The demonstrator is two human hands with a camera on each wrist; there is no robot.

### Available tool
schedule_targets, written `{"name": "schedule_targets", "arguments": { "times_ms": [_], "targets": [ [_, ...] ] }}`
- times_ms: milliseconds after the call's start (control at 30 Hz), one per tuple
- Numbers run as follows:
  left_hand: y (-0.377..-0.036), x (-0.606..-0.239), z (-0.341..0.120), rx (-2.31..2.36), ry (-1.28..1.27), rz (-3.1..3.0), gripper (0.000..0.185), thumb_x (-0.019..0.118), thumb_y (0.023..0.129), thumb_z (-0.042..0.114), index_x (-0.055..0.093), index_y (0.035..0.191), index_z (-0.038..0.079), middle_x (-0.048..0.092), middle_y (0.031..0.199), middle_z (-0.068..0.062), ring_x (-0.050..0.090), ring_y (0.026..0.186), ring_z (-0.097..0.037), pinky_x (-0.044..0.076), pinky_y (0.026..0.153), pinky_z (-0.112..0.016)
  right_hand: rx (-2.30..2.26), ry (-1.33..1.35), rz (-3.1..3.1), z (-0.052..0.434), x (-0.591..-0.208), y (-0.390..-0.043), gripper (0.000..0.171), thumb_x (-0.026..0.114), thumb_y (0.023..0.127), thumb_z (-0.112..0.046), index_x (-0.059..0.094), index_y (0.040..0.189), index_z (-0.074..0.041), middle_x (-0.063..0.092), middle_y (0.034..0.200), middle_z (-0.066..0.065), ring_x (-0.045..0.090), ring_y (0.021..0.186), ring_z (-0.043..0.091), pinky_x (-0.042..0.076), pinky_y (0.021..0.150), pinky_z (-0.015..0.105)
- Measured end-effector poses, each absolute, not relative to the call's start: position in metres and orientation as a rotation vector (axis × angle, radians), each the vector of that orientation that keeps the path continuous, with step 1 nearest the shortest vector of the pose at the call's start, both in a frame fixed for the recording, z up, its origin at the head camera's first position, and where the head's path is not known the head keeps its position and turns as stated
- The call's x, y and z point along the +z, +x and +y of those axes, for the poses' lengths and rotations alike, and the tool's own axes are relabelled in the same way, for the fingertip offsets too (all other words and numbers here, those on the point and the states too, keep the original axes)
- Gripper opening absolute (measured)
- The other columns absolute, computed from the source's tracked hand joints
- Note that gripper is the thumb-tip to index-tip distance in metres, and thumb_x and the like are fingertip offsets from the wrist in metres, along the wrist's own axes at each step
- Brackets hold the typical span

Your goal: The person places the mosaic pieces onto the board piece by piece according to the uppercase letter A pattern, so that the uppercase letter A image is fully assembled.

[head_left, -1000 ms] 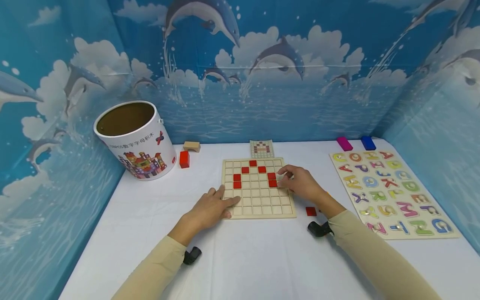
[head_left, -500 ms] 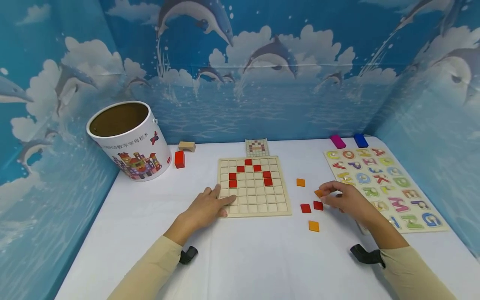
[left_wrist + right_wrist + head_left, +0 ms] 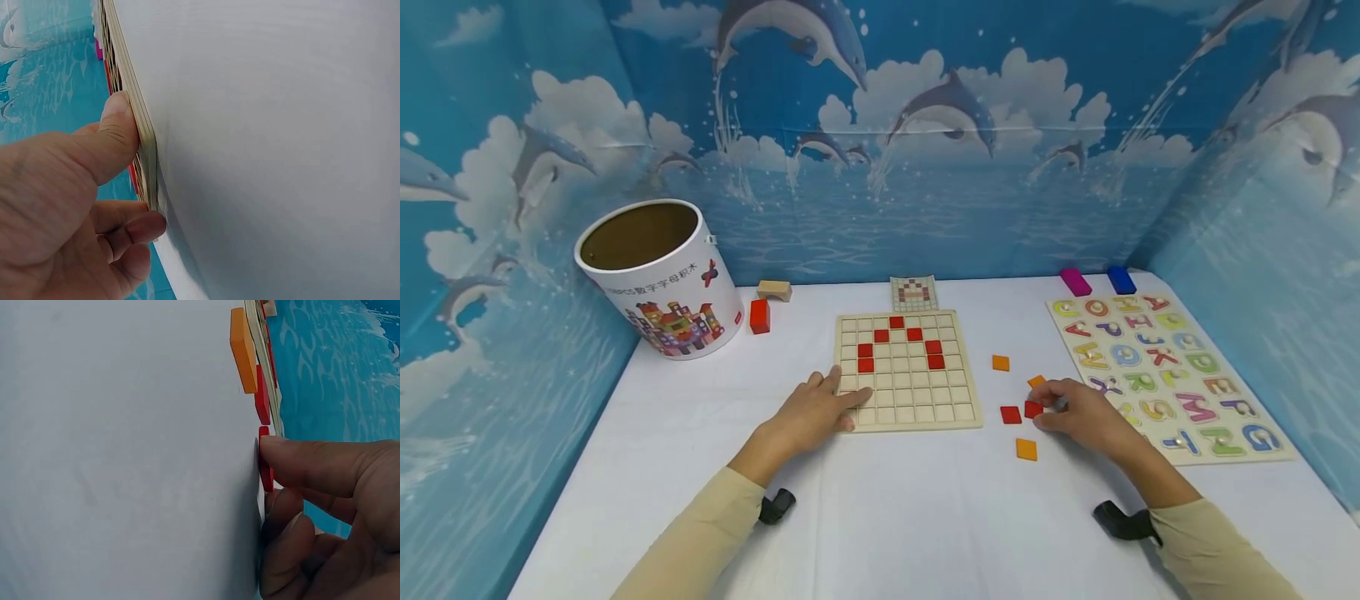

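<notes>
A pale wooden grid board (image 3: pixel 904 392) lies mid-table, with several red square tiles (image 3: pixel 933 347) in its cells forming an arch. My left hand (image 3: pixel 808 417) rests at the board's near left corner; its thumb presses the top and other fingers touch the side edge, as the left wrist view (image 3: pixel 75 187) shows. To the right of the board, my right hand (image 3: pixel 1082 414) pinches a loose red tile (image 3: pixel 265 456) between thumb and fingers, low at the tabletop. Beside it lie another red tile (image 3: pixel 1011 415) and orange tiles (image 3: pixel 1026 450), one partly behind my fingers.
A small pattern card (image 3: pixel 913 294) lies behind the board. A white bucket (image 3: pixel 681 292) stands at the back left, near a red block (image 3: pixel 760 317) and a wooden block (image 3: pixel 774 290). An alphabet board (image 3: pixel 1180 379) lies right, with magenta (image 3: pixel 1076 282) and blue blocks (image 3: pixel 1122 281) behind.
My right hand has left the board's right side and moved right to the loose tiles, then shifted slightly from an orange tile to a red one. My left hand stays at the corner.
</notes>
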State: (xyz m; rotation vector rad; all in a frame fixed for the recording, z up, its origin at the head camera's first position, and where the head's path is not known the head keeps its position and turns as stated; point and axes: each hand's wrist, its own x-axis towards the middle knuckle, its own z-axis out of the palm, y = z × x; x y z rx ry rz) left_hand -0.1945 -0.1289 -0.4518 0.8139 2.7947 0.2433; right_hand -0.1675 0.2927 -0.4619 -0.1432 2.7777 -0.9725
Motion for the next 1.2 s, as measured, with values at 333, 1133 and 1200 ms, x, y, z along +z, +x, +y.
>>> {"name": "schedule_targets", "arguments": {
  "times_ms": [333,1133,1200],
  "targets": [
    [-0.196,-0.454,-0.129,0.222,0.816,2.800,0.061,0.070,0.094,0.034,0.051,0.152,0.033,0.035,0.160,-0.027,0.047,0.116,-0.032,0.043,0.092,-0.042,-0.994,-0.164,2.747,0.289,-0.461,-0.170,0.025,0.076,0.089,-0.010,0.066,0.112,-0.010,0.058,0.098,0.005,0.052,0.096,0.024,0.046,0.074,0.032],
    [-0.195,-0.454,-0.129,0.199,0.820,2.807,0.061,0.070,0.093,0.036,0.051,0.152,0.033,0.035,0.160,-0.026,0.048,0.113,-0.031,0.043,0.090,-0.041,-1.442,-0.027,2.461,0.262,-0.443,-0.203,0.048,0.075,0.094,-0.031,0.059,0.135,-0.010,0.052,0.095,0.011,0.054,0.071,0.027,0.046,0.063,0.031],
    [-0.195,-0.455,-0.128,0.187,0.822,2.818,0.061,0.069,0.093,0.037,0.051,0.152,0.034,0.036,0.160,-0.026,0.048,0.115,-0.031,0.044,0.091,-0.042,-1.498,-0.037,2.411,0.247,-0.440,-0.211,0.049,0.074,0.095,-0.029,0.059,0.136,-0.010,0.053,0.097,0.011,0.053,0.073,0.028,0.047,0.064,0.032]
  ]
}}
